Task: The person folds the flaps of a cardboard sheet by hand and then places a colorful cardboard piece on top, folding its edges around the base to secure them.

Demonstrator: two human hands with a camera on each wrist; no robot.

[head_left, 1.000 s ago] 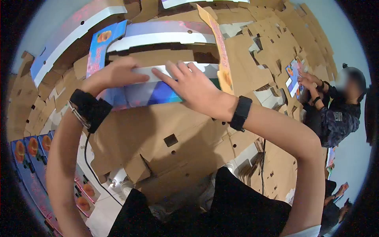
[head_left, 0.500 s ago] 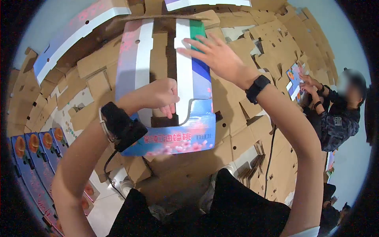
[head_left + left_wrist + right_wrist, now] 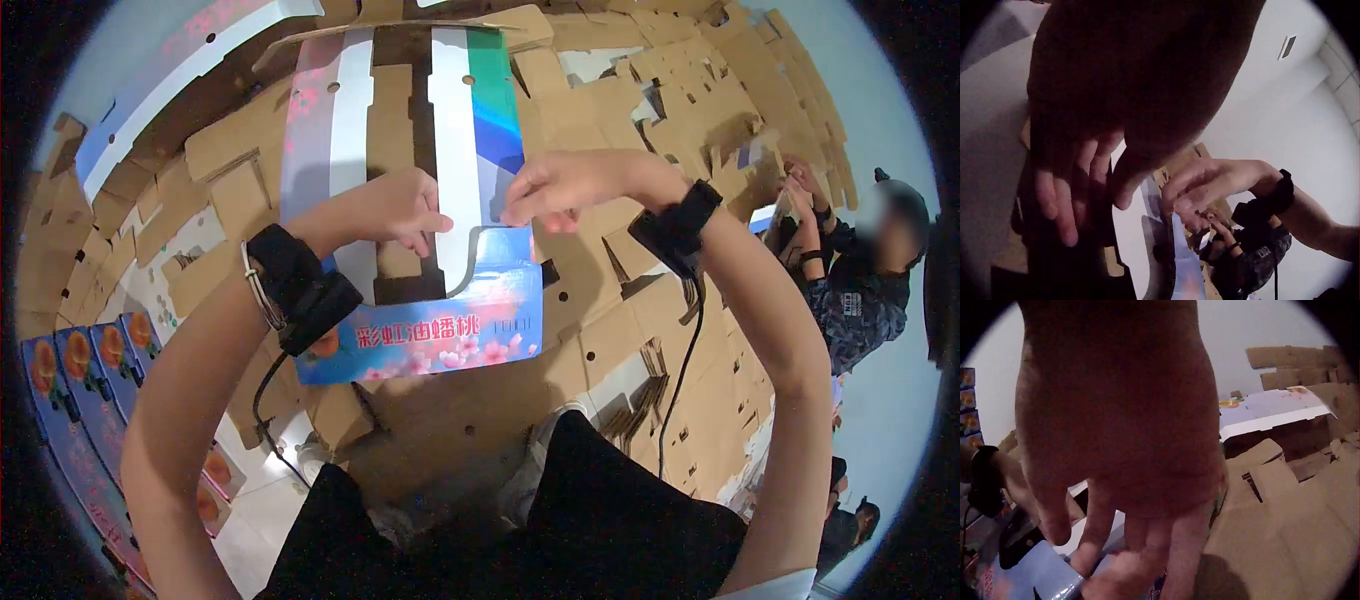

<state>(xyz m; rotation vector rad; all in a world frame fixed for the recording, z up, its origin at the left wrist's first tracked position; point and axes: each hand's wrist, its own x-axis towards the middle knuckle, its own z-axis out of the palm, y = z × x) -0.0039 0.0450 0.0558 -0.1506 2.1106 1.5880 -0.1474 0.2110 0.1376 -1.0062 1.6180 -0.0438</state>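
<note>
A printed carton (image 3: pixel 440 335), blue and pink with white flaps and brown inner card, is held up in front of me with its lettered panel lowest. My left hand (image 3: pixel 395 212) grips it at the middle, fingers curled over the edge of a white flap. My right hand (image 3: pixel 555 190) pinches the edge of the blue flap on the carton's right side. In the left wrist view my left hand's fingers (image 3: pixel 1066 200) hang close to the lens, and my right hand (image 3: pixel 1210 187) meets the carton's edge (image 3: pixel 1175 256). The right wrist view is mostly the back of my right hand (image 3: pixel 1116 425), above the blue carton (image 3: pixel 1041 575).
Flat brown cardboard blanks (image 3: pixel 640 110) are piled all around. A row of blue printed cartons (image 3: pixel 70 370) stands at the lower left. A long white and blue carton (image 3: pixel 170 90) lies at the upper left. Another person (image 3: pixel 860 290) handles cartons at the right.
The carton has turned from lying sideways to hanging with its lettered panel toward me. My right hand came down from the top flap to pinch the right flap's edge.
</note>
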